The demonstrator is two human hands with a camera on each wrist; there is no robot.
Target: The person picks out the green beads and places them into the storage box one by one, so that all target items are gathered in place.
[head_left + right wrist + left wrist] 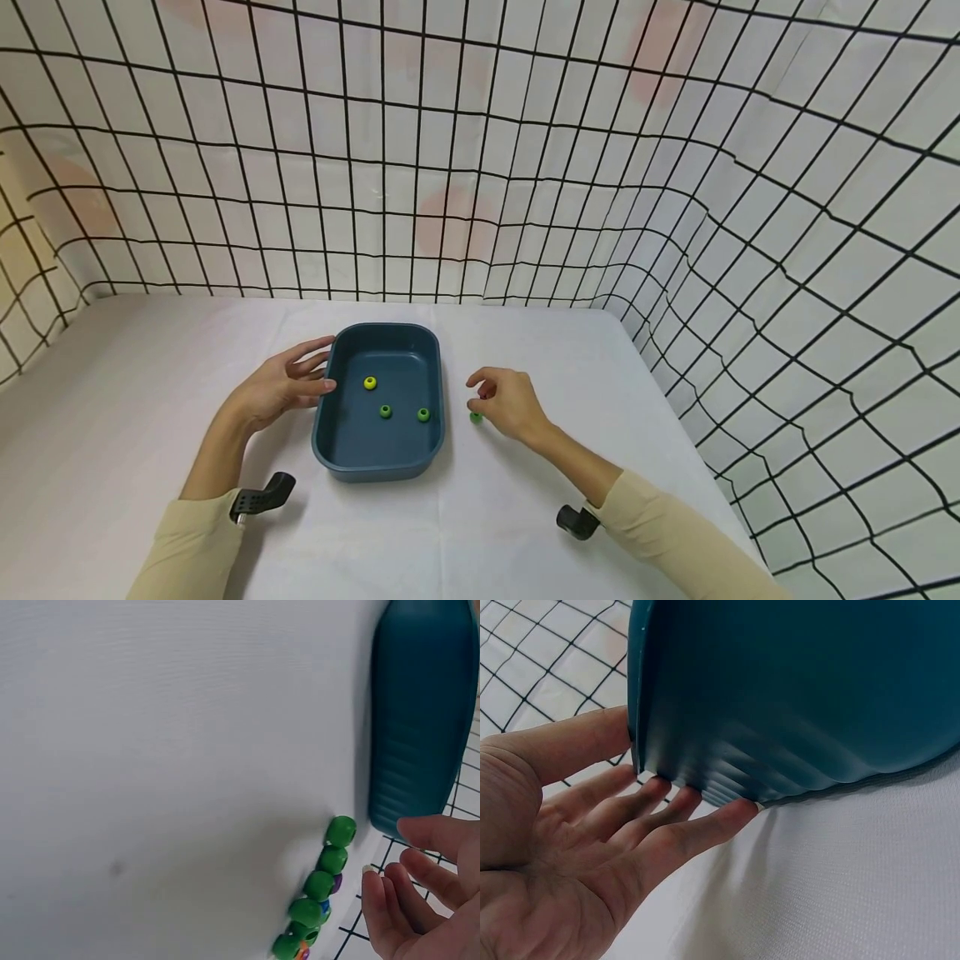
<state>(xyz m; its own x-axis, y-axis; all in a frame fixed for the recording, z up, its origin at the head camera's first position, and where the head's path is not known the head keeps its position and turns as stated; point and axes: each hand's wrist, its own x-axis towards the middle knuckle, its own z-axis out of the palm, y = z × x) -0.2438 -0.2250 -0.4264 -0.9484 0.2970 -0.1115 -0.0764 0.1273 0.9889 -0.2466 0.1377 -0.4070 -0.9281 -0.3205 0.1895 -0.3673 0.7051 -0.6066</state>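
A dark blue tray [377, 475] holds one yellow bead [370, 383] and two green beads [386, 412]. My left hand [273, 387] is at its left side; the thumb lies over the rim and the fingers touch the outer wall, as the left wrist view also shows the hand [622, 832] against the tray. To the right of the tray, my right hand [510, 404] hovers with fingers loosely bent and nothing seen between them. Below it lies a row of green beads [319, 885], with purple, blue and orange ones partly hidden behind. The hand mostly covers this row in the head view.
A white cloth covers the table [510, 533]. Black wire mesh [450, 167] rises behind the table and along the right side, over white sheeting. Each wrist bears a small black camera mount [262, 496] beside the beige sleeve.
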